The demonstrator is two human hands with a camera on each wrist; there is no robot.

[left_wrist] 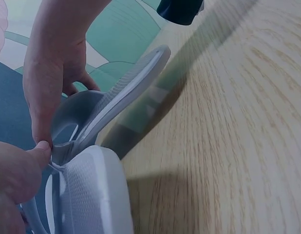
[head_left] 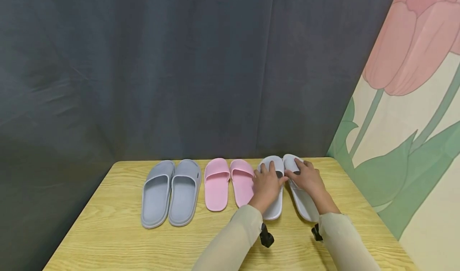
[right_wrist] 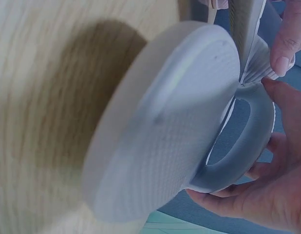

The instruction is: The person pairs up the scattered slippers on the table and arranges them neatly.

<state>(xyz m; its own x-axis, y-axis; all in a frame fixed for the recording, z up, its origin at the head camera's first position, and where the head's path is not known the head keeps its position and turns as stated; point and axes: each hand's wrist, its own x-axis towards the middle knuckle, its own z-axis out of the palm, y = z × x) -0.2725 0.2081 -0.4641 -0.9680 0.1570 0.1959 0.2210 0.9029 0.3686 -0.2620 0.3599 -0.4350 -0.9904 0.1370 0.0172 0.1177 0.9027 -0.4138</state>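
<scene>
Two white slippers sit side by side at the right of the row. My left hand (head_left: 267, 185) lies over the strap of the left white slipper (head_left: 275, 210) and grips it, fingers on top and thumb at the inner edge. With the fingers and thumb of my right hand (head_left: 309, 181), I hold the strap of the right white slipper (head_left: 305, 207). In the right wrist view, that right white slipper (right_wrist: 165, 131) tilts, its heel end raised above its shadow. Both thumbs are close together between the straps. The hands partly cover both straps and their dark patches.
A pair of pink slippers (head_left: 217, 193) stands just left of my left hand. Farther left is a pair of grey slippers (head_left: 184, 201). All are on a wooden table (head_left: 125, 247), with a dark curtain (head_left: 179, 71) behind and a tulip-painted wall (head_left: 406, 175) at right.
</scene>
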